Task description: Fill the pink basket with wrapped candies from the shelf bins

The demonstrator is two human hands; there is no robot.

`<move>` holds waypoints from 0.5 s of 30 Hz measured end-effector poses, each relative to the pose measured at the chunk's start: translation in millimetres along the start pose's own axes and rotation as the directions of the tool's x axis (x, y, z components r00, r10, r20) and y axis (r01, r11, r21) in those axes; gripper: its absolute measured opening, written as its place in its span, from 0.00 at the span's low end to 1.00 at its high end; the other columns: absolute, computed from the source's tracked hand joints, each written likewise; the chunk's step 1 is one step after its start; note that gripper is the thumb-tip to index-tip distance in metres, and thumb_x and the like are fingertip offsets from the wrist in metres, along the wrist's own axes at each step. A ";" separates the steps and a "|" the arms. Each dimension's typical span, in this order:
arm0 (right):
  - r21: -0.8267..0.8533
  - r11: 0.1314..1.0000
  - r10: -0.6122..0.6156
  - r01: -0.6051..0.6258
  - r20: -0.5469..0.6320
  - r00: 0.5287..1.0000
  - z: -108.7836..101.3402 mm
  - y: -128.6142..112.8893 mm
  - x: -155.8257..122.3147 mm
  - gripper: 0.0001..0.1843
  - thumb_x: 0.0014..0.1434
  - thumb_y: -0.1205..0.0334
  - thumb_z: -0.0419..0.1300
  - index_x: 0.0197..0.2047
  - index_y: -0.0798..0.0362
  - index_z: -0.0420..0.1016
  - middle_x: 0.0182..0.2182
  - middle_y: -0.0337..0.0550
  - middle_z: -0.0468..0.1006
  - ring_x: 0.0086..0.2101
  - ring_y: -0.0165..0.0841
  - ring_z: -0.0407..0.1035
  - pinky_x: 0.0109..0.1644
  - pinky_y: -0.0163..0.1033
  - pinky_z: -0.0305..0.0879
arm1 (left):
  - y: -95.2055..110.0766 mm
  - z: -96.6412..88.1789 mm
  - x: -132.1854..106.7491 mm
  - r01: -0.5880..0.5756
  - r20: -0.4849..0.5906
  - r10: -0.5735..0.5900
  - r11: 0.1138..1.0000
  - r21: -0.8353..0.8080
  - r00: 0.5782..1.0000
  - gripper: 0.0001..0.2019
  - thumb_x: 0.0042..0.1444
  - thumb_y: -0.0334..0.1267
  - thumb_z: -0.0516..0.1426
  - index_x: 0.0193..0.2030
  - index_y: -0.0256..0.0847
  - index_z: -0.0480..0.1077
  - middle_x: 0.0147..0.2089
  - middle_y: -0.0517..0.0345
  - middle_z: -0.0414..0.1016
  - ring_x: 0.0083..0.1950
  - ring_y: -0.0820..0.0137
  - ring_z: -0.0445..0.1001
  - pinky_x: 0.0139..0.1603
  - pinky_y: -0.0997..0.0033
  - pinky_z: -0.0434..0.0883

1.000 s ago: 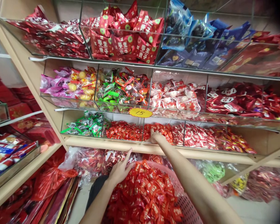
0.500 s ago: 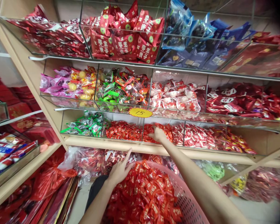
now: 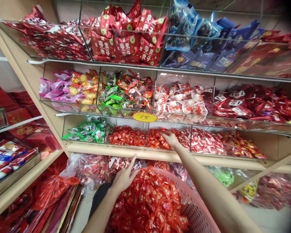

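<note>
My right hand (image 3: 171, 139) reaches into a clear-fronted bin on the lowest shelf, palm down, fingers stretched left over red-wrapped candies (image 3: 156, 137). Its fingertips seem to touch the pile; I see nothing held. My left hand (image 3: 123, 180) has its fingers extended and thumb apart, over the near left side of a pink plastic basket (image 3: 196, 207). That basket is heaped with larger red-wrapped candies (image 3: 151, 200) with gold print. The basket's left rim is hidden by my left hand and arm.
Clear dividers split the shelves into bins of wrapped sweets. A yellow price tag (image 3: 145, 116) reading 15 hangs just above my right hand. A wooden shelf edge (image 3: 92, 148) runs in front. Bagged sweets (image 3: 94, 168) lie beneath, and a side shelf (image 3: 26, 181) stands at left.
My right hand has shifted slightly right within the bin, its fingers now flatter and more stretched over the candies. My left hand and the basket have stayed in place.
</note>
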State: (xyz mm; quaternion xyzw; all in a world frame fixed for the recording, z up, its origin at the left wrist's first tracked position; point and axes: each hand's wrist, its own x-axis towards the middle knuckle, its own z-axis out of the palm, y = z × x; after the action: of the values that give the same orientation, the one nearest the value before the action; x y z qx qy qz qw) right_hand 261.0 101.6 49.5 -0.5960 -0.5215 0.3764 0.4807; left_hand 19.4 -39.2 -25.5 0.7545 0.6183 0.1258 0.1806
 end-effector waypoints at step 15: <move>0.374 0.921 0.072 -0.109 0.111 0.991 -8.5 -36.4 -34.9 0.16 0.47 0.53 0.60 0.35 0.52 0.61 0.19 0.31 0.66 0.12 0.19 0.58 0.12 0.24 0.55 | -1.1 -0.1 0.3 -0.007 -0.003 0.007 1.000 0.011 1.000 0.31 0.57 0.54 0.38 0.64 0.47 0.30 0.41 0.54 0.74 0.42 0.63 0.72 0.39 0.73 0.62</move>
State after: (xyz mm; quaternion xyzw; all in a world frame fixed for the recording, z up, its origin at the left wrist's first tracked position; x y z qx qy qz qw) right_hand 253.6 65.5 84.9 -0.4968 -0.4331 0.5197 0.5436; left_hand 18.5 -38.7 -25.9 0.7575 0.6165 0.1242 0.1751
